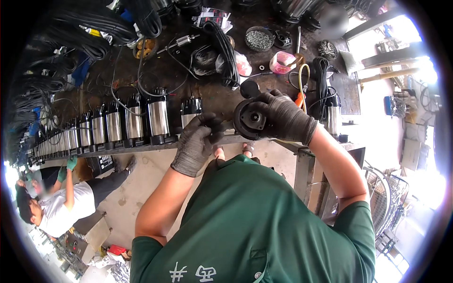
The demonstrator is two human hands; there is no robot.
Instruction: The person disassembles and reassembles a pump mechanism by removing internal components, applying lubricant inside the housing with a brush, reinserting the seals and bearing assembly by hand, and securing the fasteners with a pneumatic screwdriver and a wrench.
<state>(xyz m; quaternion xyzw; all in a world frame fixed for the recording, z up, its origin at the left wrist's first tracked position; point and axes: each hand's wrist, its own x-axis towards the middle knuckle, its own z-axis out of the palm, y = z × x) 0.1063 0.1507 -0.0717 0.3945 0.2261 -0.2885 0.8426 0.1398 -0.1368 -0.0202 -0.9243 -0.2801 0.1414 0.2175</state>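
My right hand [289, 119], in a dark grey glove, grips a black round pump part [245, 123] with a small metal hub near its middle, over the bench's near edge. To its left my left hand [194, 147], gloved alike, has its fingers apart and slightly curled, with nothing seen in them. Just beyond the left fingers stands a short steel pump body [190, 107] with a black top. A small black disc [249, 88] lies on the bench just beyond the round part.
A long row of steel pumps [158, 118] lines the bench edge leftward. Coiled black cables [225, 54], a bowl of screws [259, 38] and a pink container [282, 62] sit farther back. At right stands another pump [334, 118]. A co-worker [71, 203] with green gloves works at far left.
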